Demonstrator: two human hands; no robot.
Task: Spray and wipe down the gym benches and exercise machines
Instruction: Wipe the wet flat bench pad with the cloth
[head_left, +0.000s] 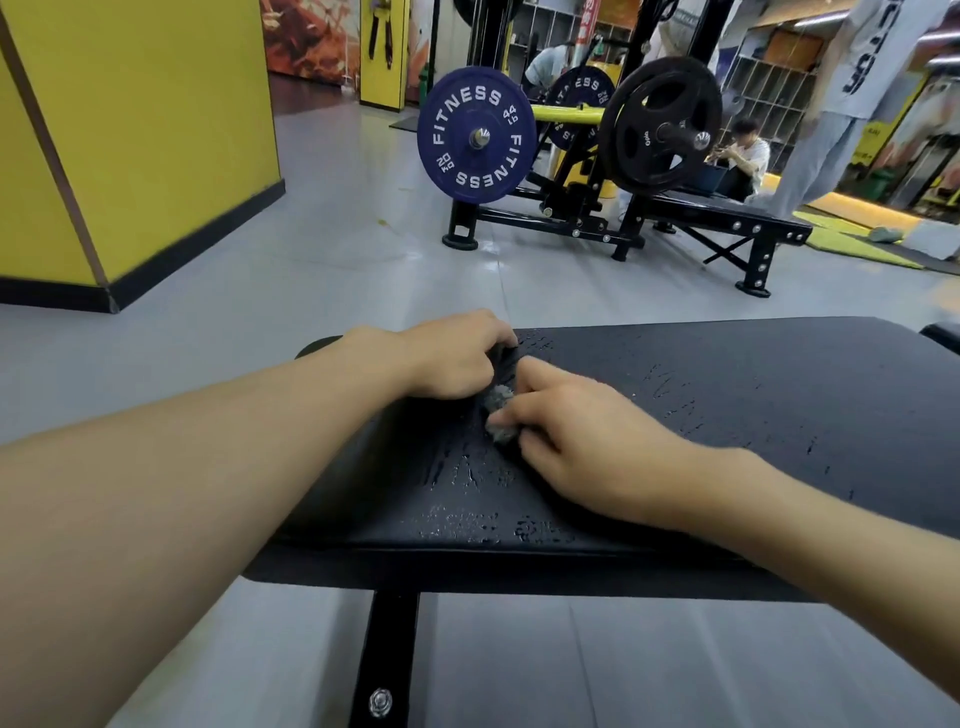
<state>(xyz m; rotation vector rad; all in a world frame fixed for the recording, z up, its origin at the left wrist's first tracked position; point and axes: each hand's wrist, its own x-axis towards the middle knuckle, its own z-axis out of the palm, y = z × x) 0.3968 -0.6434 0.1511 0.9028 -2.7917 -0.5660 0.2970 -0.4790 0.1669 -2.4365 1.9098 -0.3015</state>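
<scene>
A black padded bench (727, 415) lies across the lower half of the view, its top streaked with wet droplets. A small grey cloth (500, 402) sits bunched on the pad near its left end. My left hand (447, 358) has its fingers curled over the cloth's far, dark edge. My right hand (582, 436) grips the near part of the cloth, fingers bent around it. Both hands press down on the pad. Most of the cloth is hidden beneath the two hands.
The bench's black steel leg (387, 654) drops to the grey floor. Beyond stands a plate-loaded machine with a blue FITNESS plate (475, 134) and a black plate (661, 124). A yellow pillar (130, 130) rises at left. People stand and sit at the back right.
</scene>
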